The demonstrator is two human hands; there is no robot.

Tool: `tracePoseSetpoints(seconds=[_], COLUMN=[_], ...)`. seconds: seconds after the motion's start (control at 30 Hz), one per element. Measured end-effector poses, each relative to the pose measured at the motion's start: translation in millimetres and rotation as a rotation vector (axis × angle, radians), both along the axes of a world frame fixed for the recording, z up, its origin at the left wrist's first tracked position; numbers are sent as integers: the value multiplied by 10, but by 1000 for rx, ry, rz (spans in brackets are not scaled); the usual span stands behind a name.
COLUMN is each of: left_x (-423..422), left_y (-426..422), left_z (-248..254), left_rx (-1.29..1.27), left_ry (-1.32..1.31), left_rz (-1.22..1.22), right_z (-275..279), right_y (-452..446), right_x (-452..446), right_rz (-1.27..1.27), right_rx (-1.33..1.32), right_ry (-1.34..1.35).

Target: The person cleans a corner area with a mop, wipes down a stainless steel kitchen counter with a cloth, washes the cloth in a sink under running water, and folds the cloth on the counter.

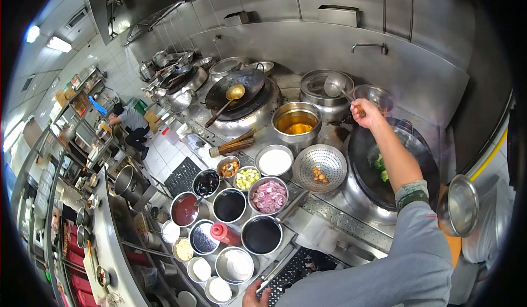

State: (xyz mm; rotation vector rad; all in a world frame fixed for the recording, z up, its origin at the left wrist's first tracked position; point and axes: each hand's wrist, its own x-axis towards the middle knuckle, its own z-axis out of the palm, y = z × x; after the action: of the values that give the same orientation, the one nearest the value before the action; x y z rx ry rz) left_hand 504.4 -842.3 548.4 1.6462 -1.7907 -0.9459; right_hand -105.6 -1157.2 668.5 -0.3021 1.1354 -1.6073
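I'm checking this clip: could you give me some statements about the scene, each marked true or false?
1. The right hand grips a ladle by its handle. True.
2. A red bottle sits beside a bowl of dark liquid. True.
3. The left hand holds the red bottle. False: it is at the picture's lower edge, apart from the bottle.
4. The green vegetable pieces lie in the perforated bowl. False: they lie in the wok by the right forearm; the perforated bowl holds brown pieces.
5. A golden ladle rests in another wok. True.
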Motion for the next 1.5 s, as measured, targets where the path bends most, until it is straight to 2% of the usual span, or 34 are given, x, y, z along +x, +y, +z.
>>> tracePoseSetpoints(seconds=[0.1, 0.27, 0.47, 0.57, 0.7, 0.8, 1.07, 1.43, 1.5], left_x=[42, 95, 168, 173, 328, 403, 672, 924, 866], left_y=[11, 6, -50, -60, -67, -8, 245, 502, 481], left_z=[38, 57, 37, 59, -297, -330, -330, -334, -209], left_rx=[-12, 68, 1, 50, -46, -45, -35, 77, 95], left_ry=[5, 63, 32, 68, 92, 148, 129, 97, 86], left_rz=[-11, 12, -136, -158, -232, -229, -174, -156, -142], right_z=[120, 578, 803, 833, 815, 834, 615, 208, 127], right_y=[238, 943, 1788, 2132, 2451, 2596, 2569, 2450, 2508], right_x=[85, 504, 1087, 1400, 1813, 2128, 2585, 2897, 2861], right_rz=[38, 55, 113, 141, 178, 203, 304, 324, 355], right_rx=[-168, -225, -152, -137, -134, -98, -80, 59, 103], right_ry=[-224, -280, -321, -357, -382, -407, -148, 413, 544])
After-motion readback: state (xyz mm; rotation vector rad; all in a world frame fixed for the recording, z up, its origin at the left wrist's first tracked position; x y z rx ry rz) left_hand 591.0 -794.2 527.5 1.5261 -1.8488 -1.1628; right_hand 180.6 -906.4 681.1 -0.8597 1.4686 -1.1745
